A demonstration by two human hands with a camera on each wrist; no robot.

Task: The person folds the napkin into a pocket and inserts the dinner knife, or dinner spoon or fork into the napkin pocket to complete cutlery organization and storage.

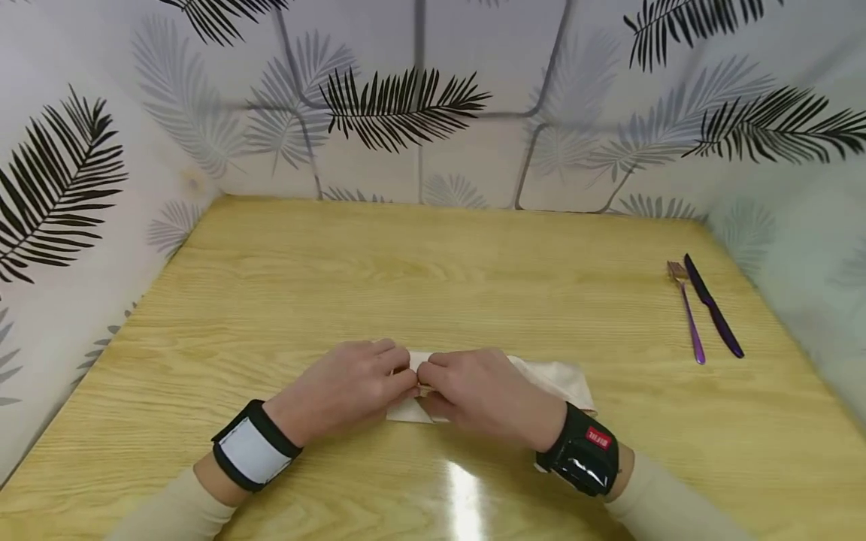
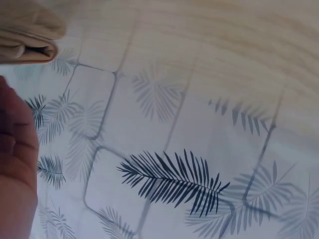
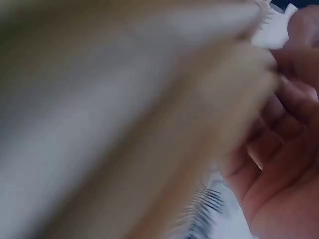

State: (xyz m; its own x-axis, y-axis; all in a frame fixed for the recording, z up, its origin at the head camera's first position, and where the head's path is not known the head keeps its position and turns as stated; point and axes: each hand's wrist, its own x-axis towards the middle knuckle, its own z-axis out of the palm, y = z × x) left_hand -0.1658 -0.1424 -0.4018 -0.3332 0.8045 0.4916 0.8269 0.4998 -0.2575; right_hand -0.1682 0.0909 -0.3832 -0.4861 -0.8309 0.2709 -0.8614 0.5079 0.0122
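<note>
A folded off-white cloth napkin (image 1: 558, 382) lies in a long narrow strip near the front middle of the table. My left hand (image 1: 352, 383) pinches it toward its left end, fingers bent. Close beside it, nearly meeting those fingertips, my right hand (image 1: 476, 387) grips the same cloth from above. In the left wrist view, the layered folded end of the napkin (image 2: 30, 37) shows at the upper left. Blurred folds of the napkin (image 3: 124, 114) fill much of the right wrist view, with the curled fingers (image 3: 279, 124) at their edge. The hands cover the cloth's middle.
On the right side of the wooden table (image 1: 338, 278) lie a purple-handled fork (image 1: 690, 319) and a dark knife (image 1: 713, 308), side by side. Behind the table hangs a leaf-patterned curtain (image 1: 473, 165), which also runs along both sides.
</note>
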